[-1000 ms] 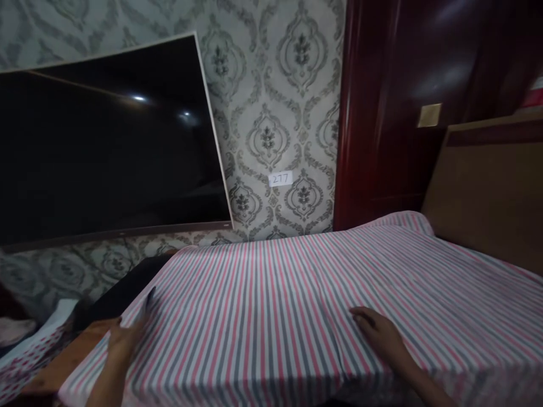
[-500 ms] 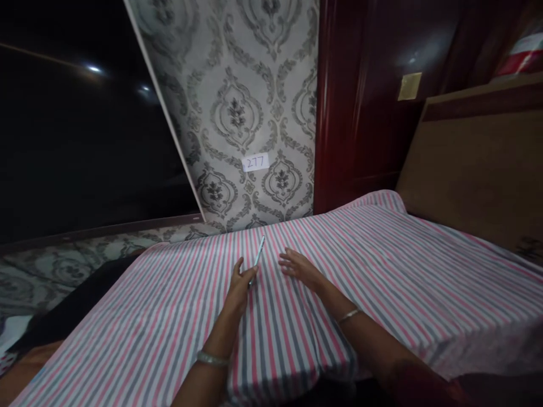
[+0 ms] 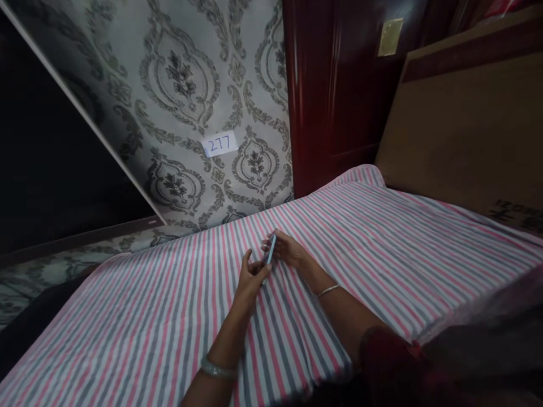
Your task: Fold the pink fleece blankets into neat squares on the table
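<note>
A slim light-blue thing, apparently a phone (image 3: 272,250), is seen nearly edge-on and tilted above the striped cloth. My left hand (image 3: 253,277) grips its lower end, with the thumb along the near side and the index finger raised apart. At the upper end, my right hand (image 3: 289,249) has its fingers round the far side, their tips showing left of the phone. How firmly the right fingers press on it is hard to make out. Each wrist wears a bangle.
A pink, grey and white striped cloth (image 3: 169,316) covers the surface. Behind stand a patterned wall with a paper label (image 3: 220,143) marked 277 and a dark red door panel (image 3: 331,102). A large dark screen (image 3: 55,152) is on the left, a cardboard box (image 3: 466,124) on the right.
My right hand has moved in from apart to the phone's upper end. My left hand keeps its hold on the phone. The view has shifted right and closer.
</note>
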The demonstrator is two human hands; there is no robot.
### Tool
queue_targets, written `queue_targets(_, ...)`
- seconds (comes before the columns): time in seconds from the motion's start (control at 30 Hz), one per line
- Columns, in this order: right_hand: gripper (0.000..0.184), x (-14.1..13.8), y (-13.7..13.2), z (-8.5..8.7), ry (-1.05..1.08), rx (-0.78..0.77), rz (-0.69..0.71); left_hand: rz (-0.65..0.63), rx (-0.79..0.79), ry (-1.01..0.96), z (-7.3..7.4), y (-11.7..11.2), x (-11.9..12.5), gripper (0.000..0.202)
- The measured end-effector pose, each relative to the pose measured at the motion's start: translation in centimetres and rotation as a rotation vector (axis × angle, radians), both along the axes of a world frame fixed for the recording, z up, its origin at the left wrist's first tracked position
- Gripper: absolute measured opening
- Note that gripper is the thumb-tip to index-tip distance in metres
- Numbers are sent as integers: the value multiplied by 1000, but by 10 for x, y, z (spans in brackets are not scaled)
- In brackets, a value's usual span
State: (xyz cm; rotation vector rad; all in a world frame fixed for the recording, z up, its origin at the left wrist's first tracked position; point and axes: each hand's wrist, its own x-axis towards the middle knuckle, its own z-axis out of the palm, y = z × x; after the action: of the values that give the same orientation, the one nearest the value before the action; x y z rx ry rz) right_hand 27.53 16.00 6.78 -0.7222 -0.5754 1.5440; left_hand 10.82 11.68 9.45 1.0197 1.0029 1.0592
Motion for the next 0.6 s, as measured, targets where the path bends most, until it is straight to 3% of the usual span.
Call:
queue_targets(0.1,31,3,-6,6,23,73,25,-124,-125,-132,2,8,-3,69)
queue_targets(0.2,39,1,-14,15,51,163,91,-335,-337,-332,-1,19,-7,45)
queue_targets(0.3,42,-3,-20,18,75,223,133,-475,-452,-458,-10,23,-5,47)
queue_targets(0.5,45,-10,-23,17,73,203,210,-580,-436,-532,-23,11,3,57)
queue_targets(0.6,47,-13,-23,20,51,187,222,-534,-432,-593,-27,12,1,48)
